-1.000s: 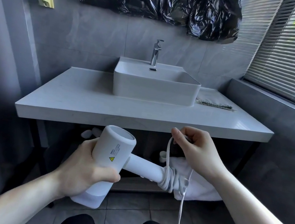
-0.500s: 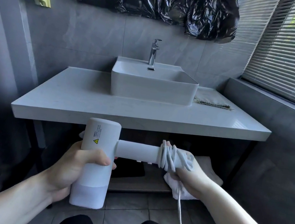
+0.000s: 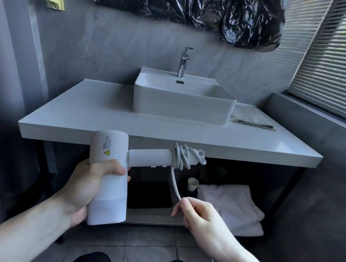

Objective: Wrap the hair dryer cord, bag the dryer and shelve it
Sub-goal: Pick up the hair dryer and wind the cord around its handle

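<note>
A white hair dryer [image 3: 110, 180] is held in front of the vanity, its barrel upright and its handle pointing right. My left hand [image 3: 86, 185] grips the barrel. The white cord [image 3: 182, 160] is coiled several times around the end of the handle, and a loose stretch hangs down from the coil. My right hand [image 3: 200, 221] pinches that loose stretch between thumb and fingers, below and right of the coil. A beige cloth bag [image 3: 252, 119] lies flat on the counter right of the basin.
The grey counter [image 3: 77, 118] carries a white basin [image 3: 184, 100] with a chrome tap [image 3: 183, 62]. On the lower shelf [image 3: 152, 218] lie folded white towels [image 3: 232, 206], a small cup [image 3: 192, 184] and a dark tray. Blinds cover the window at right. My knees show at the bottom.
My right hand has come off the handle's end and dropped down, drawing the loose cord away from the coil. The dryer has shifted slightly and the view moved.
</note>
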Demonstrator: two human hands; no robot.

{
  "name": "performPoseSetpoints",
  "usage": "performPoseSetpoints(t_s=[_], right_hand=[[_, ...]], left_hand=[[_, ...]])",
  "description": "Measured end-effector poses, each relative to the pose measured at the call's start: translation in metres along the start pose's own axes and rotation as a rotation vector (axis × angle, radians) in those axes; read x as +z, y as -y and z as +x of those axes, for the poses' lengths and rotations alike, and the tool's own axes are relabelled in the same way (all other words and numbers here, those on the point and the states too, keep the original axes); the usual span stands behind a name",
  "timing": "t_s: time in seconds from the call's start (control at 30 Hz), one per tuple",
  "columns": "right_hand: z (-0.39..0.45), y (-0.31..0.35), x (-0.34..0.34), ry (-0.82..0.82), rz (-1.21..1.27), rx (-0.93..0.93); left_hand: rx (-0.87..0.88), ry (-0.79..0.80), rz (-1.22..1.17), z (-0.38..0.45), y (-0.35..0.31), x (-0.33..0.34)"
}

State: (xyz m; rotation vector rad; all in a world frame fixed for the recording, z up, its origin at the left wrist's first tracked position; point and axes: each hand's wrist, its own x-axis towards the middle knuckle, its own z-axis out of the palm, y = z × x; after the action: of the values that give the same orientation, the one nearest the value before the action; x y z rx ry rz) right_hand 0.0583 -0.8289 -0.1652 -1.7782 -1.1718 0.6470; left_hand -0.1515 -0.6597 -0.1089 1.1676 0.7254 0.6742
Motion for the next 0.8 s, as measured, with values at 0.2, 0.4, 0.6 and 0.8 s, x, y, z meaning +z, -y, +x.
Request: performPoseSetpoints(t_s=[0.2, 0.4, 0.6, 0.8], right_hand=[[-0.024, 0.021, -0.002, 0.025, -0.18, -0.073], [-0.039, 0.039, -0.013, -0.035, -0.234, -0.234], [-0.034, 0.059, -0.029, -0.118, -0.14, -0.293], [-0.02, 0.068, -0.048, -0.19, -0.05, -0.303]], left_hand=[[0.027, -0.072, 0.022, 0.006, 0.003, -0.003], [0.07, -0.13, 0.083, 0.01, 0.003, -0.009], [0.117, -0.072, 0.259, 0.004, 0.012, -0.01], [0.166, -0.011, 0.348, -0.001, 0.011, -0.007]])
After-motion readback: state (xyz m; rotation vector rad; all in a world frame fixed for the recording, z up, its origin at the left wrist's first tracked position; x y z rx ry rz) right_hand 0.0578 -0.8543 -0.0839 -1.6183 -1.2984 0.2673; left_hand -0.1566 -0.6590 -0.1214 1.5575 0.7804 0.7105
